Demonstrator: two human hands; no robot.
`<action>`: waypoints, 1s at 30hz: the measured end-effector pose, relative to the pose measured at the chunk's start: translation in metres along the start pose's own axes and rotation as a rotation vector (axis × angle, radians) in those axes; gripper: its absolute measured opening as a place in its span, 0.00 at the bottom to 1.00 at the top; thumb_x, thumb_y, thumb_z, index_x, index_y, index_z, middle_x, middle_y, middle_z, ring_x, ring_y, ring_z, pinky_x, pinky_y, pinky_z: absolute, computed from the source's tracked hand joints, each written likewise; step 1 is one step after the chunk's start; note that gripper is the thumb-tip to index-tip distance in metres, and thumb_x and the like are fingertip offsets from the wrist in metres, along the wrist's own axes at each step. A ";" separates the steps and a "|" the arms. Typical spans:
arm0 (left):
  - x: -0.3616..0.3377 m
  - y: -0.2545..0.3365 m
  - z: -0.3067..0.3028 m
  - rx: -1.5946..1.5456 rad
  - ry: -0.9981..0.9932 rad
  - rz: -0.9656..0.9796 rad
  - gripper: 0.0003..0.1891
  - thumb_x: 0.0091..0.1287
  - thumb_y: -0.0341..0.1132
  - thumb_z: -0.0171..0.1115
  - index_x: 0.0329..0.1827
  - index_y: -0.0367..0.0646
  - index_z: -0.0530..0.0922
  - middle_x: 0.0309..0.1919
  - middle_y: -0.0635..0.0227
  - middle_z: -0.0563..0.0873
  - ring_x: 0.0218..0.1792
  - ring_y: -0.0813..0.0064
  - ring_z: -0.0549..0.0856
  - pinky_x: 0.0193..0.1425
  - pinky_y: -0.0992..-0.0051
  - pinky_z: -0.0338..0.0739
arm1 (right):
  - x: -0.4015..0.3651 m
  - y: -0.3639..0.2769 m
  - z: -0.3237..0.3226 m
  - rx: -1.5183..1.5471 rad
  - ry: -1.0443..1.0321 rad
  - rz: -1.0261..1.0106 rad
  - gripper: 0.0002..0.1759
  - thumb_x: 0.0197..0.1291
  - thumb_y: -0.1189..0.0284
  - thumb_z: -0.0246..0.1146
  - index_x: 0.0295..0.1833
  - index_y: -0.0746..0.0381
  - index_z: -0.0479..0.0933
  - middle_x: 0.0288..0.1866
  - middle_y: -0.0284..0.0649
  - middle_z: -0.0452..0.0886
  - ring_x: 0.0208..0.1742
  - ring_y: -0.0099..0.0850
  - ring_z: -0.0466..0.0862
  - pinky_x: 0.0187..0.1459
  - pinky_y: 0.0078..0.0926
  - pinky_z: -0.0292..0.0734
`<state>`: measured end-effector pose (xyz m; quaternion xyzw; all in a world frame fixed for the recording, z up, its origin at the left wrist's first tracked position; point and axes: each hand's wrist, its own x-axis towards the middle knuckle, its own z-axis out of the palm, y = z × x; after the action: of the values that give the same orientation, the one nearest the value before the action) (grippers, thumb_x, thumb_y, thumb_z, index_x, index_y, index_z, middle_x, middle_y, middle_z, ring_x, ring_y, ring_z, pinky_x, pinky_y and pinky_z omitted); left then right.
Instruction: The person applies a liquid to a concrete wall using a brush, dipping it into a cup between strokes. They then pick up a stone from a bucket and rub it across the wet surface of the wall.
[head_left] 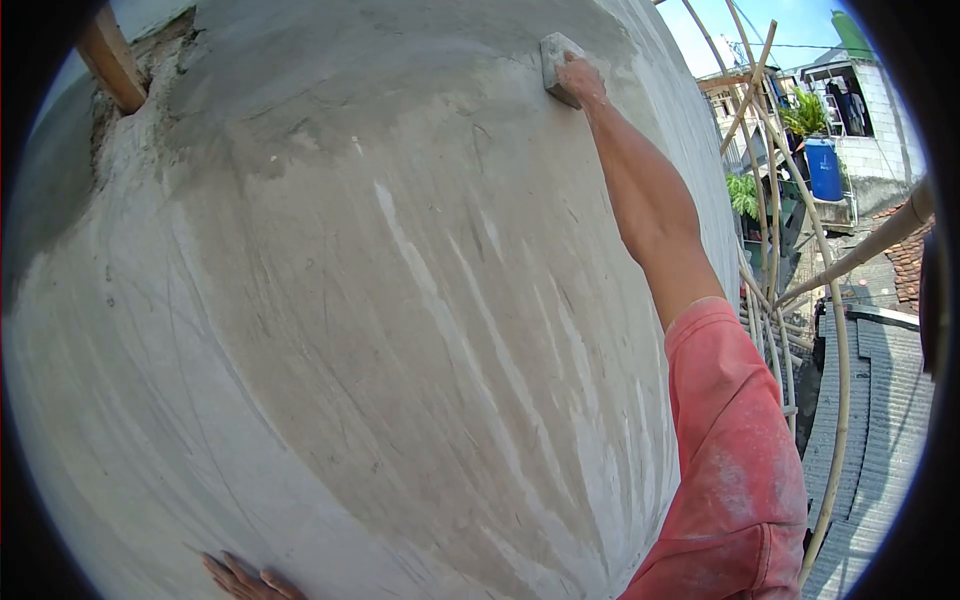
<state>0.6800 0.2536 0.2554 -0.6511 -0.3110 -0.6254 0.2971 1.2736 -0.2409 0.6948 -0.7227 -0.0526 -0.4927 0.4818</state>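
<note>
High on the grey plastered wall [330, 330], my right hand [582, 80] grips a pale block-like tool [558, 68] and holds it against the surface. The arm is stretched up, in a dusty red sleeve. Around the tool the plaster looks darker; lighter streaks run down the wall below. At the bottom left, my left hand [248, 580] rests on the wall with its fingers spread, partly cut off by the frame edge.
A wooden beam [112, 60] juts from a rough gap at the upper left. Bamboo scaffolding poles [840, 400] stand at the right. Beyond them are a corrugated roof [880, 420], a blue barrel [824, 170] and buildings.
</note>
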 end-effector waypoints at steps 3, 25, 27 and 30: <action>0.003 0.008 -0.007 -0.002 0.018 0.016 0.31 0.74 0.54 0.28 0.73 0.46 0.56 0.73 0.57 0.55 0.74 0.56 0.53 0.75 0.52 0.43 | -0.008 -0.027 0.005 0.076 0.036 -0.194 0.29 0.60 0.52 0.53 0.67 0.48 0.68 0.65 0.50 0.71 0.66 0.49 0.68 0.65 0.43 0.63; 0.003 0.001 -0.006 -0.013 0.015 0.014 0.31 0.74 0.56 0.25 0.72 0.46 0.59 0.73 0.59 0.56 0.74 0.56 0.54 0.75 0.53 0.44 | 0.024 -0.078 0.019 0.138 0.143 -0.370 0.30 0.60 0.52 0.53 0.67 0.49 0.69 0.59 0.56 0.75 0.60 0.51 0.75 0.63 0.37 0.67; 0.002 0.002 -0.003 0.008 0.027 0.025 0.32 0.74 0.56 0.26 0.72 0.45 0.59 0.73 0.58 0.56 0.74 0.56 0.53 0.75 0.52 0.44 | -0.017 -0.079 0.013 0.138 0.131 -0.502 0.30 0.60 0.52 0.54 0.67 0.48 0.69 0.59 0.55 0.75 0.60 0.50 0.75 0.63 0.36 0.67; 0.004 0.002 -0.004 -0.068 0.047 0.037 0.31 0.74 0.55 0.26 0.72 0.45 0.59 0.73 0.57 0.56 0.73 0.55 0.54 0.75 0.52 0.45 | -0.084 -0.060 -0.009 0.169 0.113 -0.566 0.29 0.60 0.53 0.55 0.67 0.47 0.69 0.60 0.52 0.75 0.62 0.47 0.75 0.63 0.34 0.67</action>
<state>0.6793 0.2490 0.2592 -0.6515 -0.2704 -0.6451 0.2937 1.1916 -0.1826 0.6703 -0.6080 -0.2660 -0.6408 0.3861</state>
